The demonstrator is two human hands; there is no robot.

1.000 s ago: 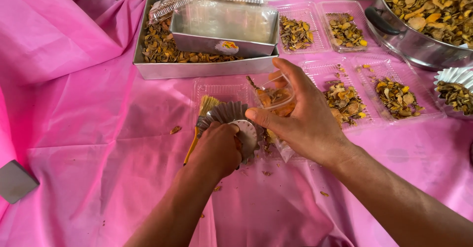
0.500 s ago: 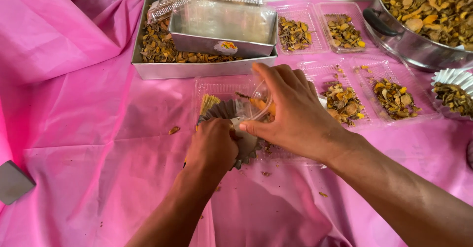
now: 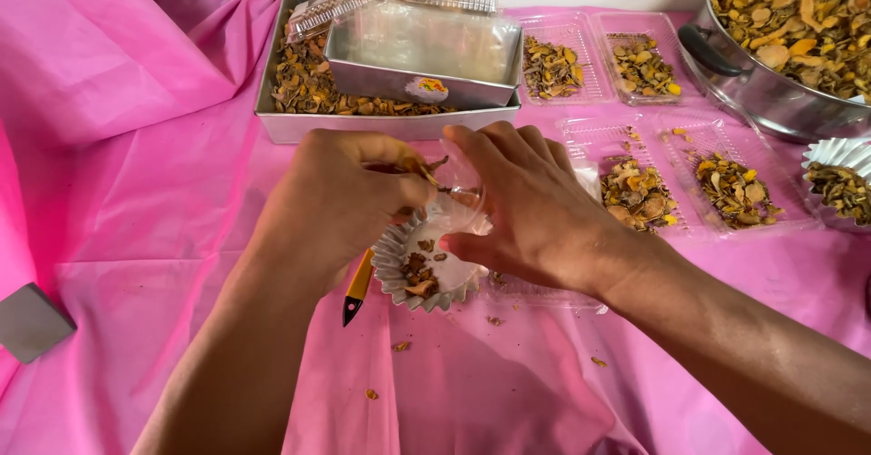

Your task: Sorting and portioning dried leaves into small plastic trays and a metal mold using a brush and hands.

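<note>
left hand [image 3: 336, 201]: we're pinching dried bits over the paper cup [image 3: 422, 273]
right hand [image 3: 526, 205]: curled round a small clear cup [image 3: 458, 203], tipped
far: metal tray [image 3: 281, 101]

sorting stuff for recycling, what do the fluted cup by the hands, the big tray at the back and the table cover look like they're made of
Fluted cup: probably thin paper, white and matt, with crisp pleated walls.
Big tray: metal, likely steel or aluminium, grey with a dull sheen and straight folded walls.
Table cover: thin pink plastic sheet or non-woven fabric; it creases softly and shines faintly, so I cannot tell which.
</note>
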